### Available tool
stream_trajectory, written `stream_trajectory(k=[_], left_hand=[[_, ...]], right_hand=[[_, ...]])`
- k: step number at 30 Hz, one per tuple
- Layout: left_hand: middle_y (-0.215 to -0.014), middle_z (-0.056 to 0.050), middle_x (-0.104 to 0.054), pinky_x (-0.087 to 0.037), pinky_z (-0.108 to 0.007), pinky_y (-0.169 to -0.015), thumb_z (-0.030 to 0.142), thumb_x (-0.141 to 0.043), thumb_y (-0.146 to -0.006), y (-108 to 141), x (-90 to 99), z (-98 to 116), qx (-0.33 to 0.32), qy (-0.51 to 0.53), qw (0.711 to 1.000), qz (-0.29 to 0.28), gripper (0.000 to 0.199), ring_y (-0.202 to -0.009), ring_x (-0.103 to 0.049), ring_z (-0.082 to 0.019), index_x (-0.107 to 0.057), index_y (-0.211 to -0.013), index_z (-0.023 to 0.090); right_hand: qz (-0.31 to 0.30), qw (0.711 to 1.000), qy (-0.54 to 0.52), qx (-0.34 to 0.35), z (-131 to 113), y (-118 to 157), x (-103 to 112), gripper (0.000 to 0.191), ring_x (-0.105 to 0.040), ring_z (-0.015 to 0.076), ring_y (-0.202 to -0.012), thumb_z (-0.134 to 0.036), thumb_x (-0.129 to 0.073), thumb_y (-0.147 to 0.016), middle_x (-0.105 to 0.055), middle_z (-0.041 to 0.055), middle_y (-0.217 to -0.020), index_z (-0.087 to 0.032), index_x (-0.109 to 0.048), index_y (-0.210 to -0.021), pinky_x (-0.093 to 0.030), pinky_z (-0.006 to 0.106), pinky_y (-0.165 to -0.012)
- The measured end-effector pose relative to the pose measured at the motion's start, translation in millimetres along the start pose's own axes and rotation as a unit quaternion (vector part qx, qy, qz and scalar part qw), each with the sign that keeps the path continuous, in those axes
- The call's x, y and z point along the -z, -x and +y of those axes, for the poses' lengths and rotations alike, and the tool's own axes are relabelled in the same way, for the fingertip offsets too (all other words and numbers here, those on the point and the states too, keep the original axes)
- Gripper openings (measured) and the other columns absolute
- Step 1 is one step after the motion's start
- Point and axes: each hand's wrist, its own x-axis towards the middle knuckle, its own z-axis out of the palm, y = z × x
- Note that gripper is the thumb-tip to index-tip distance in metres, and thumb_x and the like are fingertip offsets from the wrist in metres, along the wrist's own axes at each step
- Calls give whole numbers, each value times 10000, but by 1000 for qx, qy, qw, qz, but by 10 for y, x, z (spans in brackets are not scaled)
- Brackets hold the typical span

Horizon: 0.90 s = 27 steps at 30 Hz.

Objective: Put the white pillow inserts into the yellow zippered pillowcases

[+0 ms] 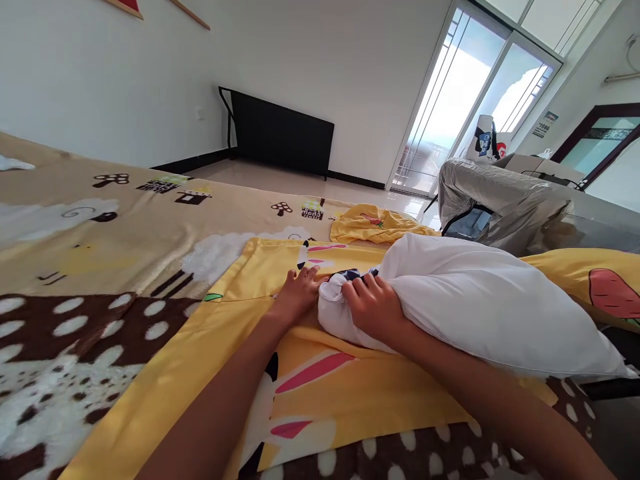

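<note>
A white pillow lies across the bed, its left end bunched and twisted over a yellow pillowcase. The pillowcase is spread flat and printed with rabbits with pink ears. My right hand is closed on the gathered end of the pillow. Just to its left, my left hand has bent fingers at the pillowcase, touching the pillow's tip; the fingertips are partly hidden. A bit of dark patterned cloth shows between the hands.
Under everything lies a fleece blanket with sheep and dots. A crumpled yellow cloth and a carrot-printed yellow piece lie beyond and right of the pillow. A plastic-covered item stands at right, a black panel by the wall.
</note>
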Motion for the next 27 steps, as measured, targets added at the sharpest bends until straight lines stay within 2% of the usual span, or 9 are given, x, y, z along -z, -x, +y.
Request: stream_trajectory(k=[3,6,9,11,14,17,19,22,27], left_hand=[[-1271,-196,-474,-317,-511,-926,205,-229,-920,-92,104,13,-20,-24,999,14,511,-1179,-421,-350,-427,-1384,289],[-1178,-177,-533,-320,-488,-924,178,-226,-914,-267,214,0,-76,-44,996,4,520,-1131,-452,-335,-480,-1348,312],[-1209,-151,-548,-310,-467,-953,161,-251,-910,-476,402,-34,-132,-56,990,-1,502,-1143,-461,-315,-546,-1285,318],[-1222,-151,-560,-337,-452,-937,138,-281,-897,-595,578,-37,-147,-61,987,-2,480,-1130,-492,-310,-592,-1233,285],[-1082,-160,-639,-414,-411,-845,95,-323,-861,-703,850,17,-139,-65,988,-9,450,-990,-594,-293,-651,-1145,219],[-1002,-134,-676,-456,-368,-791,117,-335,-871,-720,1028,140,-121,-63,991,-9,413,-929,-634,-273,-668,-1096,212],[-1052,-110,-675,-469,-343,-802,150,-371,-878,-696,1070,232,-115,-62,991,-6,369,-964,-634,-258,-643,-1116,225],[-1134,-103,-639,-481,-313,-821,124,-405,-862,-633,1041,305,-100,-71,992,-5,373,-989,-630,-234,-586,-1172,226],[-1123,-145,-570,-505,-317,-773,14,-371,-805,-481,932,145,-20,-100,995,-21,475,-883,-648,-215,-530,-1221,177]], right_hand=[[-16,1000,-19,4,-152,135,53,210,-507,194,-736,-141,-352,-938,-601,59,-769,-197,-548,-886,-286,326,-628],[-28,999,-34,5,-272,150,60,195,-519,187,-720,-143,-352,-933,-601,59,-765,-192,-533,-879,-296,317,-610],[-46,998,-43,-1,-342,62,14,171,-545,193,-722,-134,-363,-917,-611,65,-779,-182,-524,-889,-318,310,-596],[-51,997,-50,1,-329,-26,-20,154,-569,205,-734,-133,-380,-903,-625,71,-794,-174,-528,-902,-343,310,-589],[-62,996,-71,2,-230,-188,-61,134,-606,225,-771,-150,-421,-882,-651,78,-817,-162,-548,-922,-393,315,-601],[-93,991,-92,-12,-122,-365,-90,163,-625,212,-745,-152,-432,-872,-674,81,-816,-143,-577,-947,-425,300,-607],[-98,990,-96,-25,-84,-463,-99,218,-630,195,-750,-125,-393,-880,-687,87,-838,-132,-597,-958,-439,288,-632],[-83,991,-102,-34,-62,-549,-123,309,-631,185,-855,-77,-325,-889,-694,83,-926,-134,-623,-947,-450,289,-716],[-111,984,-138,-38,22,-621,-307,259,-660,192,-774,-155,-386,-887,-710,74,-844,-144,-644,-905,-471,296,-681]])
